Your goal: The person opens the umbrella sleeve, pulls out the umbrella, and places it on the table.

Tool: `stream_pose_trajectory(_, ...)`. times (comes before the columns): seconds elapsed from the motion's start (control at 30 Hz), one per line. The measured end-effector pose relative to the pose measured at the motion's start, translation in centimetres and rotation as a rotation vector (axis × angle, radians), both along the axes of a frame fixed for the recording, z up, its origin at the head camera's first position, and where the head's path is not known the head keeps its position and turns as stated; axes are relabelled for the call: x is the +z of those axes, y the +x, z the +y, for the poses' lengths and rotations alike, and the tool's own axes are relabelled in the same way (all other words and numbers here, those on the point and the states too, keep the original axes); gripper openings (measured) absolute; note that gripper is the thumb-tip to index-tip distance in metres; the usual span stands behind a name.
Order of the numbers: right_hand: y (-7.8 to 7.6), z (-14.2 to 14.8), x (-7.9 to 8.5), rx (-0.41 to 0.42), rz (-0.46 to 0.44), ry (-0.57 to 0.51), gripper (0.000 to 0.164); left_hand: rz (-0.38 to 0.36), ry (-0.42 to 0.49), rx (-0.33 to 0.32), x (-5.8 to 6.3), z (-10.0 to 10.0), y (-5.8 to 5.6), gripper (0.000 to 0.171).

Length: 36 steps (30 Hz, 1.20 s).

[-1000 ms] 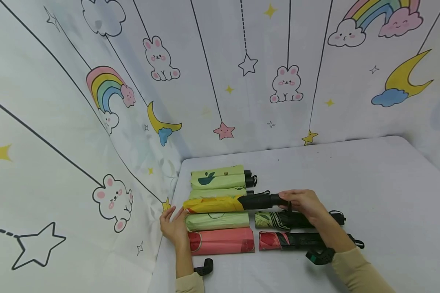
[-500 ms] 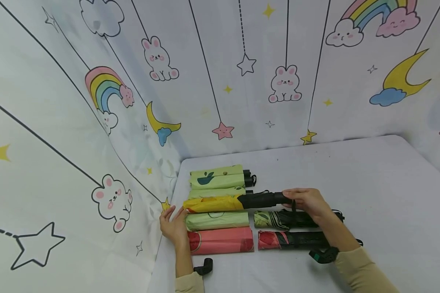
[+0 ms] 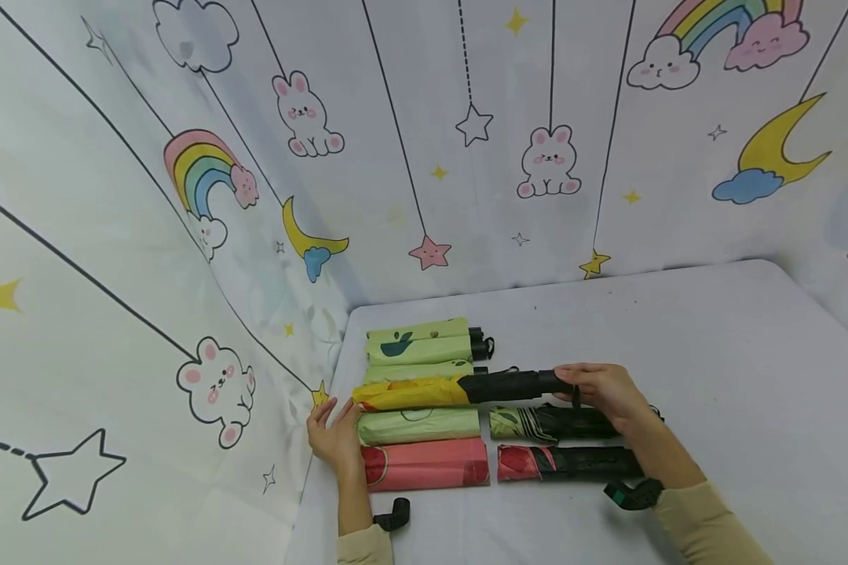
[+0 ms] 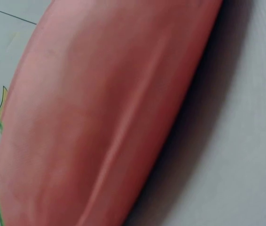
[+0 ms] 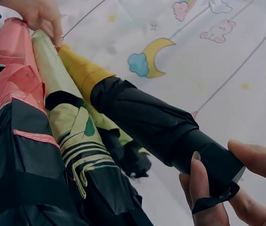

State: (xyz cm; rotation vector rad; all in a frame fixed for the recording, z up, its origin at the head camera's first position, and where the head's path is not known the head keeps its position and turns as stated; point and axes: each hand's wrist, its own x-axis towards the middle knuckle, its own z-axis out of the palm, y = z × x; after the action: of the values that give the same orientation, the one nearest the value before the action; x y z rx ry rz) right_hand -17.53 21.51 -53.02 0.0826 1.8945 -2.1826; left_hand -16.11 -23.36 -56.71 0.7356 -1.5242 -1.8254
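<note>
A folding umbrella (image 3: 502, 386) lies partly in a yellow cover (image 3: 410, 393), its black folded part and handle (image 5: 213, 157) showing at the right. My right hand (image 3: 597, 390) pinches the handle end between thumb and fingers, with a black wrist strap (image 5: 215, 198) hanging there. At the cover's far left end, my left hand (image 3: 337, 439) pinches the yellow fabric with its fingertips. Below lie a pale green cover (image 3: 418, 426) and a red cover (image 3: 427, 464), beside a green-and-black umbrella (image 3: 551, 422) and a red-and-black umbrella (image 3: 568, 463).
Behind the yellow cover lie several light green covered umbrellas (image 3: 420, 347) with black ends. The white table (image 3: 714, 337) meets a printed cloth backdrop (image 3: 495, 204) at the back and left. My left wrist's black camera (image 3: 393, 514) sits close to the red cover.
My right hand has moved to the right with the handle, so more of the umbrella's black part shows past the yellow cover. My left hand and the cover have stayed in place.
</note>
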Motion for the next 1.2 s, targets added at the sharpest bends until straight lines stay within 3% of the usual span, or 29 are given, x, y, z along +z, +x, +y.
stream_pose_trajectory(0.43, 0.2, 1.2, 0.0, -0.019, -0.014, -0.023, 0.022, -0.012, 0.012, 0.006, 0.0, -0.1, 0.0, 0.057)
stream_pose_trajectory(0.7, 0.4, 2.0, -0.1, -0.026, -0.025, -0.057, 0.010, -0.015, 0.025, -0.005, 0.1, 0.0, 0.2, 0.061)
stream_pose_trajectory(1.2, 0.9, 3.4, -0.3, -0.029, -0.031, -0.036, 0.012, 0.003, 0.025, -0.001, 0.0, 0.1, 0.1, 0.056)
